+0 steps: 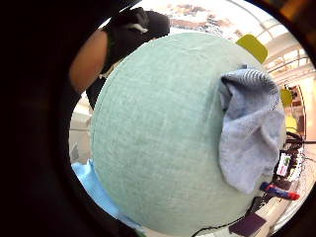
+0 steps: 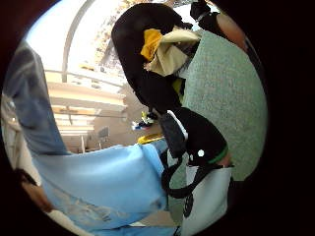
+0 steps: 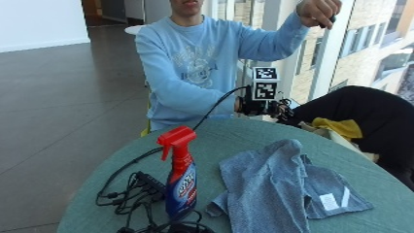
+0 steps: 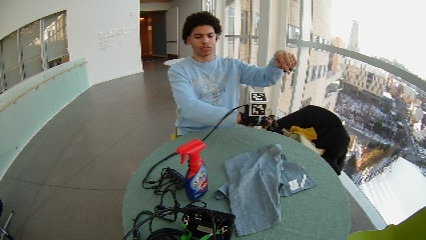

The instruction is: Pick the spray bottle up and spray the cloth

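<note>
Worktop [image 3: 271, 133] is round and green. Spray bottle [image 3: 181, 174] stands upright near its left edge, touching nothing but the cables [image 3: 129, 189] beside it. Grey cloth [image 3: 278, 187] lies crumpled just right of the bottle, with bare green all around. Gloved right hand [image 3: 259, 106] hovers over the far edge, well apart from both; I cannot tell its grip.

A round surface [image 3: 388, 194] covered in green fabric carries everything. On it a blue spray bottle [image 3: 181, 182] with a red trigger head stands upright. Just beside it lies a crumpled grey-blue cloth [image 3: 278, 187]. Black cables [image 3: 129, 191] sprawl on the bottle's other side.
</note>
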A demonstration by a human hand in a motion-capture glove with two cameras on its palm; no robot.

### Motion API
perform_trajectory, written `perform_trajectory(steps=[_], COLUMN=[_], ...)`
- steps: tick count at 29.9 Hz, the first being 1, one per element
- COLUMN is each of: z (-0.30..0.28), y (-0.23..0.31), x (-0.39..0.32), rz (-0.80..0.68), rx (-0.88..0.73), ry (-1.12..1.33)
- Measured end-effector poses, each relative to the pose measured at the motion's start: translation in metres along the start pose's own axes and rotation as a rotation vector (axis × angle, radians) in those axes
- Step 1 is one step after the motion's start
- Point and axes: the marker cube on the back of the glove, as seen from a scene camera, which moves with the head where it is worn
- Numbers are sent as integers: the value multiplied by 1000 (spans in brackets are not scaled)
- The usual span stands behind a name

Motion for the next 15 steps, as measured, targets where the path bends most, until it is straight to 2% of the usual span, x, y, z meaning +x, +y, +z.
perform_trajectory(steps=[15], z=[-1], y=[-2], x=[0], rz=[-14], rx=[-7], ry=[10])
